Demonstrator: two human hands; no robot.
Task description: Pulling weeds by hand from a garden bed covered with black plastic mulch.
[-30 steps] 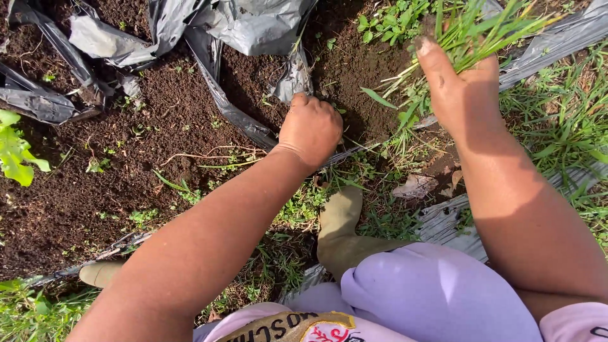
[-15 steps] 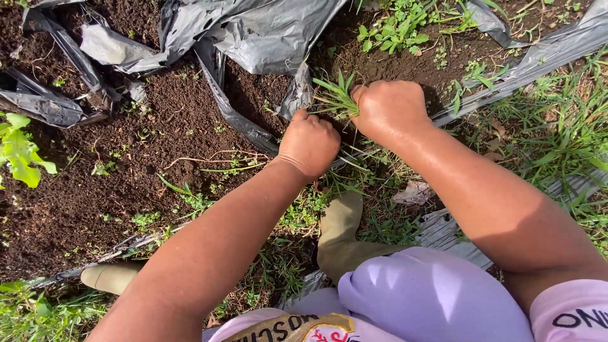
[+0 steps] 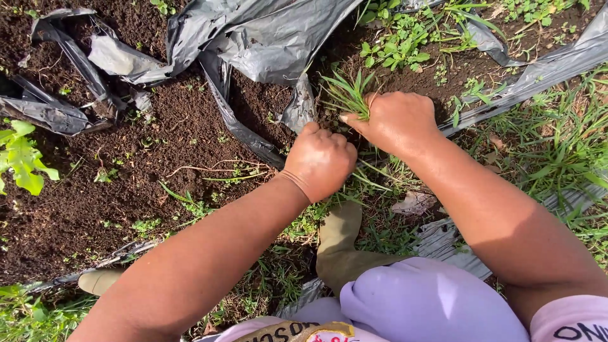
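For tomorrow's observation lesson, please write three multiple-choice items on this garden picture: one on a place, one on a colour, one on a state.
1. Where is the leafy green plant?
A. left edge
B. right edge
C. on the person's knee

2. What colour is the plastic sheet?
A. white
B. dark grey
C. red

3. How is the right hand?
A. open flat
B. closed on a grass tuft
C. out of view

Answers:
1 A, it grows beside the soil at the left.
2 B, it lies crumpled and dark grey.
3 B, the fingers wrap the blades' base.
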